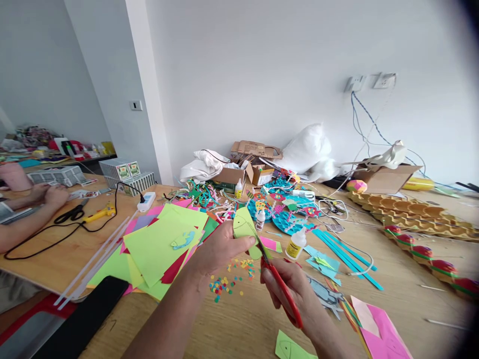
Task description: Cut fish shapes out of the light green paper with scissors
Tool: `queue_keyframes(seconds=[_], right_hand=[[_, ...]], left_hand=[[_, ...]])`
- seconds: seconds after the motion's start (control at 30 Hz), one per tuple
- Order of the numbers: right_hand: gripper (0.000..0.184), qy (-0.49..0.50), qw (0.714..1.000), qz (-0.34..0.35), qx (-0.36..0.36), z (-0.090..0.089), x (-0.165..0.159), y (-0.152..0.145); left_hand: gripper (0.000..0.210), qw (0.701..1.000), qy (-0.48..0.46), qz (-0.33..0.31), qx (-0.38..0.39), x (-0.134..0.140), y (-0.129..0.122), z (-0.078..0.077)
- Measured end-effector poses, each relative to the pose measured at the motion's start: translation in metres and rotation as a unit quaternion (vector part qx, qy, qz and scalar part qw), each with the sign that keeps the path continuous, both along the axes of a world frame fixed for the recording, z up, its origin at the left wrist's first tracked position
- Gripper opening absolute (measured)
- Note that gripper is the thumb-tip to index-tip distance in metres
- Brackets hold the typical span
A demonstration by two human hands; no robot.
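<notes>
My left hand [220,247] pinches a piece of yellow-green paper [243,224] that bears a drawn fish outline. In my right hand [290,281] are red-handled scissors [286,299], their blades at the right edge of that paper. How far the blades are parted is hard to make out. Small coloured paper dots [220,286] lie scattered on the table below my hands. Another yellow-green piece with a drawn fish [292,346] rests near the front edge. Grey-blue fish cut-outs [325,294] lie right of my right hand.
Coloured paper sheets [149,244] are piled at left, beside a black phone-like slab [86,314]. Glue bottles [295,244] stand beyond my hands. Blue strips [348,257] and egg cartons [415,214] lie at right. Another person's hands [48,194] are at far left, near a yellow glue gun [99,213].
</notes>
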State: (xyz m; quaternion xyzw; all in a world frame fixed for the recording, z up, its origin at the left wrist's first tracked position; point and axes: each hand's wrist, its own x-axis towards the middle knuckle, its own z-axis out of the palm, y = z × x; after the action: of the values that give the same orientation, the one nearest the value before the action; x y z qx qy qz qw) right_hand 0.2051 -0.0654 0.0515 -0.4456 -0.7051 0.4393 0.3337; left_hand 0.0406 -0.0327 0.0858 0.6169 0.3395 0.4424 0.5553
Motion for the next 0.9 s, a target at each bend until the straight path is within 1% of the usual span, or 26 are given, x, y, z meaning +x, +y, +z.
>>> queue_keyframes(seconds=[0.2,0.4,0.53,0.7,0.9], right_hand=[[0.049,0.001,1.0,0.013,0.02,-0.0019,-0.0006,0.0006],[0.049,-0.008,1.0,0.015,0.01,-0.0014,0.0002,0.0011],[0.047,-0.014,1.0,0.011,0.011,0.0,0.0005,-0.0002],[0.046,-0.018,1.0,0.003,0.012,-0.0019,0.0013,-0.0016],[0.042,-0.017,1.0,0.01,0.019,-0.0048,0.0018,0.001]], left_hand=[[0.006,1.0,-0.015,0.006,-0.005,0.0018,-0.0031,0.0039],[0.009,1.0,-0.007,0.004,-0.011,-0.0011,0.0002,0.0],[0.012,1.0,-0.019,0.001,-0.012,-0.0019,0.0015,-0.0019],[0.013,0.999,-0.027,-0.007,-0.025,-0.0015,0.0013,-0.0021],[0.011,1.0,-0.012,0.003,-0.009,-0.0019,0.0012,-0.0003]])
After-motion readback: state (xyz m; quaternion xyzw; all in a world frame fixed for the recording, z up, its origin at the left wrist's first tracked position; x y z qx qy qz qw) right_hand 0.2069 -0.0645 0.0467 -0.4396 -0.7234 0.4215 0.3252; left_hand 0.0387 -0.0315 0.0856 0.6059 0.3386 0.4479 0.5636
